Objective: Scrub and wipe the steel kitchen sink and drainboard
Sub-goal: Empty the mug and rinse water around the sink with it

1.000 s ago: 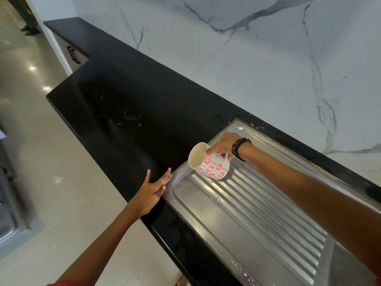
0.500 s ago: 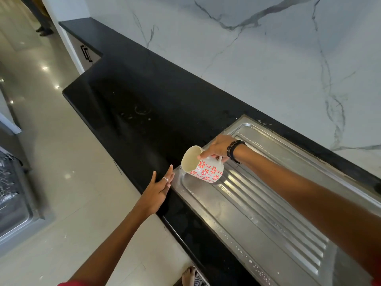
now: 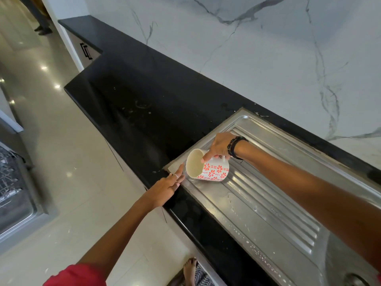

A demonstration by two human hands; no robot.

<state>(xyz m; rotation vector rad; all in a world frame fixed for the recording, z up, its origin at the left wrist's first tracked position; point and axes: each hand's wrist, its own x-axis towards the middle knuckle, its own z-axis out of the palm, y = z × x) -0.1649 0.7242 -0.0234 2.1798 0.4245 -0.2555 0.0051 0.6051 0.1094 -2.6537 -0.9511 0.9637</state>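
Both hands over the drainboard's (image 3: 268, 207) far end. Right hand (image 3: 219, 146) grips the handle of a white mug (image 3: 208, 167) with red flower print, tipped on its side, mouth toward my left, low over the ribbed steel. Left hand (image 3: 169, 186) flat, fingers straight, fingertips at the drainboard's corner just beside the mug's rim. Water droplets along the near edge; black countertop (image 3: 148, 104) surrounds it.

sink bowl (image 3: 350, 265) cut off lower right, mug handle (image 3: 223, 157) perhaps under fingers
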